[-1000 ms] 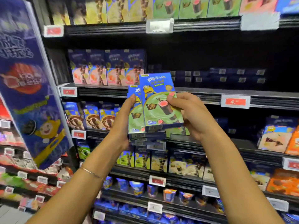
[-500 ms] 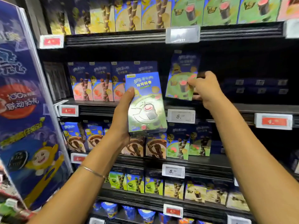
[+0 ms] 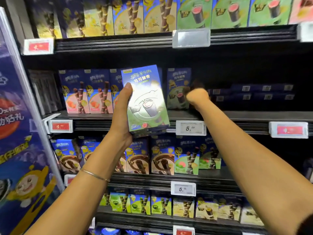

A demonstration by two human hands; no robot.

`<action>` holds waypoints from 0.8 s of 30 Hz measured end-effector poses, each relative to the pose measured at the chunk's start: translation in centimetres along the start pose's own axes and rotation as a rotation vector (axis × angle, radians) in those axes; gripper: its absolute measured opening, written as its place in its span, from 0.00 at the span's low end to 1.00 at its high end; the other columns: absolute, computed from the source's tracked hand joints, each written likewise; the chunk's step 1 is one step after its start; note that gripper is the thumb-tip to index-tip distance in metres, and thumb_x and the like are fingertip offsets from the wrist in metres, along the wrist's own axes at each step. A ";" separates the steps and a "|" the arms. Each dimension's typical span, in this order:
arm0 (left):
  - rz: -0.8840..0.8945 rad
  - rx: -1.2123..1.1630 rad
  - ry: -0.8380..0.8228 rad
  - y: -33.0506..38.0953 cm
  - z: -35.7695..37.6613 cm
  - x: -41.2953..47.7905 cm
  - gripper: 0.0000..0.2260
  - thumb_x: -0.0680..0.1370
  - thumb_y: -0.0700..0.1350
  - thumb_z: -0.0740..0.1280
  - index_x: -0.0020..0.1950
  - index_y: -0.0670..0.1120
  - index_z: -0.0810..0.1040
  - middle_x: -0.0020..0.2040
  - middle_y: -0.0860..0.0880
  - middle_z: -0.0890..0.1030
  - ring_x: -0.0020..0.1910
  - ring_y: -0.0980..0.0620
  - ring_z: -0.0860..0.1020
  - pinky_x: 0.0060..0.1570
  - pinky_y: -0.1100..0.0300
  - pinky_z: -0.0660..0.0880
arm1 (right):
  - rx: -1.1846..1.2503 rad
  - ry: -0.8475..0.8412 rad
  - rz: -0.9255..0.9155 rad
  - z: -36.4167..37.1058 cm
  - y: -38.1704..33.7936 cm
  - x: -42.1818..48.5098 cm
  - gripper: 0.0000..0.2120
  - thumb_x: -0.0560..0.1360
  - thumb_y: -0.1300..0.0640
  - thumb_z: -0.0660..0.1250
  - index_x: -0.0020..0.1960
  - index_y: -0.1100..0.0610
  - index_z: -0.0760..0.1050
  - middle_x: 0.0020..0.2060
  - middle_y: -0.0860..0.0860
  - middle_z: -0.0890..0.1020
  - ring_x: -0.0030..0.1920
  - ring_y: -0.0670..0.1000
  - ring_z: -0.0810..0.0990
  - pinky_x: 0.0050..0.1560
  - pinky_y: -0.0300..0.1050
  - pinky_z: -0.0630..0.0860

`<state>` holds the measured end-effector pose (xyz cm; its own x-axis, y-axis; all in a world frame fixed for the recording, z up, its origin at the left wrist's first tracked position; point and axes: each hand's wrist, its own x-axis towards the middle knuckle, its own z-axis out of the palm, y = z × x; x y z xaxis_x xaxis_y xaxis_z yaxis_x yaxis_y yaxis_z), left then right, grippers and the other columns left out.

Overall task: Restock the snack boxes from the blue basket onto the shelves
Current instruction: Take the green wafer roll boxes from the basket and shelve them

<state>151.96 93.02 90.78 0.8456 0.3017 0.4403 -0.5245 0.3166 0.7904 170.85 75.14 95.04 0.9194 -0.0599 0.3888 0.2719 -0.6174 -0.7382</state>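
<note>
Green-and-blue snack box stands upright at the centre of the frame, clamped in the left hand, whose thumb lies along its left edge while the other fingers are hidden behind it. Just right of it, a matching box stands on the middle shelf. The blurred right hand is at that box's right edge, and I cannot tell whether its fingers grip the box.

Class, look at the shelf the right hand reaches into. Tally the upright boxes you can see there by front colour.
Pink-front boxes: 3
Green-front boxes: 1
Total: 4
The third pink one is partly hidden by the held box in the left hand.
</note>
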 end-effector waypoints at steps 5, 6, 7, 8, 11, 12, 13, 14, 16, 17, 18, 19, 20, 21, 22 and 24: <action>-0.013 -0.001 -0.012 0.2 -0.1 0.5 0.18 0.79 0.61 0.67 0.59 0.50 0.86 0.59 0.44 0.87 0.54 0.44 0.87 0.55 0.48 0.82 | -0.116 -0.038 -0.025 0.2 -0.8 1.6 0.17 0.82 0.57 0.63 0.69 0.62 0.72 0.66 0.64 0.75 0.66 0.64 0.75 0.63 0.54 0.75; -0.013 -0.002 -0.022 0.3 0.0 0.6 0.17 0.80 0.61 0.66 0.57 0.51 0.87 0.58 0.44 0.87 0.54 0.44 0.87 0.54 0.48 0.82 | -0.119 -0.036 -0.032 0.4 -0.8 1.9 0.17 0.82 0.56 0.64 0.69 0.62 0.73 0.66 0.64 0.76 0.65 0.64 0.76 0.62 0.53 0.75; -0.010 -0.007 -0.029 0.3 0.0 0.6 0.17 0.80 0.60 0.66 0.55 0.52 0.88 0.58 0.45 0.88 0.54 0.45 0.87 0.53 0.49 0.83 | -0.122 -0.036 -0.041 0.6 -0.8 2.1 0.18 0.82 0.55 0.65 0.68 0.62 0.73 0.66 0.63 0.77 0.65 0.63 0.77 0.61 0.52 0.75; -0.007 -0.013 -0.033 0.3 0.1 0.7 0.16 0.81 0.60 0.65 0.55 0.52 0.88 0.58 0.45 0.88 0.54 0.45 0.87 0.52 0.50 0.83 | -0.123 -0.039 -0.047 0.8 -0.9 2.3 0.18 0.81 0.55 0.65 0.69 0.62 0.73 0.65 0.63 0.77 0.64 0.63 0.77 0.61 0.52 0.75; -0.033 -0.011 -0.041 0.3 0.1 0.7 0.18 0.84 0.61 0.63 0.60 0.52 0.86 0.60 0.45 0.88 0.55 0.45 0.87 0.49 0.53 0.84 | -0.137 -0.066 -0.072 1.4 -0.9 2.8 0.19 0.82 0.55 0.65 0.70 0.62 0.73 0.66 0.62 0.77 0.65 0.62 0.77 0.62 0.52 0.75; -0.048 -0.002 -0.044 0.3 0.2 0.7 0.19 0.84 0.61 0.62 0.61 0.52 0.85 0.60 0.46 0.88 0.56 0.46 0.87 0.48 0.53 0.84 | -0.121 -0.070 -0.078 1.5 -0.8 3.0 0.19 0.82 0.55 0.64 0.70 0.62 0.73 0.65 0.62 0.78 0.64 0.61 0.77 0.60 0.50 0.75; -0.058 0.005 -0.045 0.2 0.2 0.7 0.19 0.84 0.62 0.62 0.62 0.52 0.85 0.60 0.46 0.88 0.56 0.46 0.87 0.47 0.54 0.84 | -0.099 -0.071 -0.074 1.6 -0.6 3.1 0.18 0.82 0.55 0.65 0.69 0.62 0.74 0.64 0.62 0.78 0.63 0.61 0.78 0.57 0.49 0.75; -0.063 0.008 -0.045 0.2 0.3 0.7 0.19 0.84 0.61 0.61 0.62 0.52 0.84 0.59 0.47 0.88 0.56 0.46 0.88 0.47 0.54 0.84 | -0.084 -0.069 -0.064 1.7 -0.4 3.2 0.18 0.81 0.55 0.66 0.68 0.62 0.74 0.63 0.61 0.79 0.62 0.61 0.79 0.54 0.48 0.75; -0.063 0.014 -0.039 0.2 0.3 0.8 0.19 0.85 0.61 0.61 0.65 0.51 0.83 0.58 0.47 0.88 0.54 0.47 0.88 0.46 0.54 0.84 | -0.067 -0.068 -0.040 1.8 0.0 3.3 0.19 0.80 0.55 0.68 0.68 0.62 0.75 0.62 0.61 0.80 0.61 0.60 0.80 0.52 0.46 0.76; -0.060 0.019 -0.035 0.2 0.3 0.8 0.20 0.85 0.60 0.61 0.67 0.50 0.82 0.58 0.47 0.88 0.54 0.47 0.88 0.45 0.54 0.84 | -0.034 -0.069 -0.027 1.8 0.2 3.4 0.19 0.79 0.55 0.69 0.68 0.62 0.75 0.62 0.61 0.80 0.61 0.60 0.80 0.54 0.47 0.77; -0.057 0.020 -0.032 0.2 0.3 0.8 0.20 0.85 0.60 0.61 0.68 0.49 0.81 0.58 0.47 0.88 0.53 0.47 0.88 0.45 0.54 0.84 | 0.018 -0.074 -0.015 1.8 0.2 3.3 0.20 0.79 0.55 0.70 0.68 0.62 0.75 0.62 0.60 0.80 0.60 0.60 0.80 0.57 0.49 0.79; -0.057 0.019 -0.033 0.1 0.3 0.8 0.20 0.85 0.60 0.61 0.68 0.49 0.80 0.57 0.47 0.88 0.53 0.47 0.88 0.44 0.55 0.84 | 0.074 -0.082 -0.003 1.7 0.3 3.1 0.21 0.78 0.55 0.70 0.68 0.62 0.75 0.62 0.60 0.80 0.60 0.60 0.80 0.59 0.51 0.79; -0.061 0.017 -0.039 0.0 0.4 0.8 0.20 0.84 0.60 0.62 0.68 0.48 0.81 0.57 0.47 0.88 0.53 0.47 0.88 0.44 0.55 0.84 | 0.123 -0.093 0.010 1.5 0.2 2.7 0.21 0.79 0.54 0.70 0.68 0.62 0.75 0.62 0.59 0.80 0.60 0.59 0.80 0.60 0.52 0.79; -0.064 0.016 -0.045 0.0 0.4 0.8 0.20 0.84 0.60 0.62 0.67 0.49 0.81 0.58 0.46 0.88 0.53 0.47 0.88 0.44 0.55 0.84 | 0.158 -0.102 0.025 1.1 0.1 2.1 0.20 0.79 0.53 0.70 0.67 0.61 0.75 0.62 0.59 0.80 0.59 0.58 0.79 0.59 0.51 0.79; -0.065 0.015 -0.049 -0.1 0.4 0.8 0.20 0.84 0.60 0.62 0.66 0.49 0.82 0.58 0.46 0.88 0.53 0.47 0.88 0.45 0.55 0.84 | 0.173 -0.090 0.035 0.6 -0.1 1.4 0.19 0.79 0.53 0.69 0.66 0.61 0.76 0.61 0.58 0.80 0.58 0.57 0.79 0.57 0.50 0.78; -0.054 0.018 -0.047 -0.2 0.3 0.8 0.21 0.84 0.60 0.62 0.68 0.49 0.81 0.60 0.46 0.88 0.55 0.46 0.87 0.47 0.55 0.84 | 0.187 0.043 0.019 -0.3 -0.7 -0.6 0.16 0.78 0.53 0.69 0.62 0.61 0.77 0.58 0.58 0.81 0.56 0.58 0.80 0.53 0.50 0.78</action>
<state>152.77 92.92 91.15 0.8768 0.2421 0.4156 -0.4761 0.3148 0.8211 170.00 75.37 95.48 0.9130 -0.1061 0.3940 0.3064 -0.4594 -0.8337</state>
